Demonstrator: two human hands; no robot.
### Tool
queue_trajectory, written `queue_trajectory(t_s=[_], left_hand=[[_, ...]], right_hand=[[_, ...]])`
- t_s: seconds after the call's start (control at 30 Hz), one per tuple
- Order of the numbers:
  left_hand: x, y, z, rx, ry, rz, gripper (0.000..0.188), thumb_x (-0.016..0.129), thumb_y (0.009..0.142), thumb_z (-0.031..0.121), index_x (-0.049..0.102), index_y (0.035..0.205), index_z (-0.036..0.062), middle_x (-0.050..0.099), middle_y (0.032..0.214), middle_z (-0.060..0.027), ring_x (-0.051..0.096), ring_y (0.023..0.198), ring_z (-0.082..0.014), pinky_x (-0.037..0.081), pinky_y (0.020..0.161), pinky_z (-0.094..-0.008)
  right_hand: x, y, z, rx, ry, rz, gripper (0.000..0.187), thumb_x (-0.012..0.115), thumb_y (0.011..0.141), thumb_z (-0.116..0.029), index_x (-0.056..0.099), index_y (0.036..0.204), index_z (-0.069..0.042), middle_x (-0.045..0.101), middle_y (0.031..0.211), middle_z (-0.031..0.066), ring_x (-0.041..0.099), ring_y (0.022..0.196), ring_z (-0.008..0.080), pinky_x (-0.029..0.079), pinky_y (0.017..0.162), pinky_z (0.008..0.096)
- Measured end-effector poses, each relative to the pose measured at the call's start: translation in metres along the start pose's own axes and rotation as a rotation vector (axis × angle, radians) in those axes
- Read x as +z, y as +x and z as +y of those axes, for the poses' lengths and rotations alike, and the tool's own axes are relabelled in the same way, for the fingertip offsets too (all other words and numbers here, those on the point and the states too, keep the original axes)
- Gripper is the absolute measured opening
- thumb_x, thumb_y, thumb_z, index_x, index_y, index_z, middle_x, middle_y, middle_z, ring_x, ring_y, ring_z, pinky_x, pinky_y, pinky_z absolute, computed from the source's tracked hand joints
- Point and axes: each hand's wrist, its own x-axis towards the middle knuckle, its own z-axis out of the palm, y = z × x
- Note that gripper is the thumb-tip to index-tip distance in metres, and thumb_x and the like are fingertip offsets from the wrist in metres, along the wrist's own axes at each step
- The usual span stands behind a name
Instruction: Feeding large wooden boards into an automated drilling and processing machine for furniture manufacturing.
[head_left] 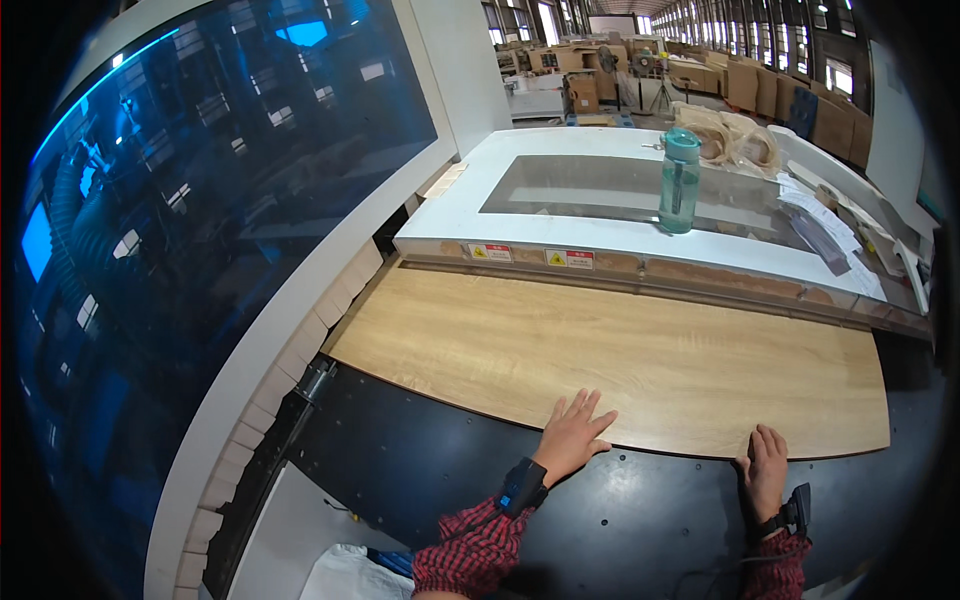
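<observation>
A long wood-grain board lies flat on the black table, its far edge against the front of a white machine housing. My left hand rests on the board's near edge with its fingers spread. Further right, my right hand touches the same edge, fingers stretched out side by side over the top face and the thumb at the edge. Neither hand is wrapped round anything. Dark bands with small devices sit on both wrists.
On the white housing stand a teal bottle, rolls of edge strip and papers. A machine with a dark blue window and strip curtain rises at the left. Cardboard boxes stand far back.
</observation>
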Motion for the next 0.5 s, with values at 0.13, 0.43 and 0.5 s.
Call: queue_trajectory(t_s=[0.13, 0.43, 0.5], left_hand=[[0.001, 0.015, 0.004, 0.027, 0.005, -0.013, 0.05, 0.055, 0.077, 0.039, 0.046, 0.121, 0.0174, 0.03, 0.133, -0.0167, 0.025, 0.125, -0.0328, 0.021, 0.099, -0.0475], [0.015, 0.021, 0.092, 0.044, -0.192, 0.045, 0.043, 0.057, 0.078, 0.028, 0.051, 0.116, 0.0078, 0.039, 0.126, -0.0177, 0.032, 0.119, -0.028, 0.025, 0.1, -0.0384], [0.005, 0.003, 0.146, 0.006, -0.272, 0.142, 0.042, 0.056, 0.079, 0.027, 0.05, 0.116, 0.0066, 0.041, 0.124, -0.0176, 0.034, 0.117, -0.0276, 0.026, 0.098, -0.0377]], right_hand=[[-0.009, 0.003, 0.006, -0.017, 0.0, 0.046, 0.044, 0.067, 0.061, -0.007, 0.05, 0.1, 0.003, 0.05, 0.109, 0.0175, 0.044, 0.102, 0.0348, 0.038, 0.087, 0.0391], [0.058, -0.021, 0.056, 0.147, 0.253, 0.203, 0.024, 0.056, 0.068, -0.016, 0.048, 0.083, 0.001, 0.047, 0.079, 0.0177, 0.047, 0.076, 0.0323, 0.04, 0.069, 0.0412], [-0.017, -0.038, 0.019, 0.191, 0.237, -0.098, 0.025, 0.053, 0.071, -0.016, 0.051, 0.088, 0.003, 0.051, 0.086, 0.0198, 0.05, 0.083, 0.0315, 0.041, 0.073, 0.0391]])
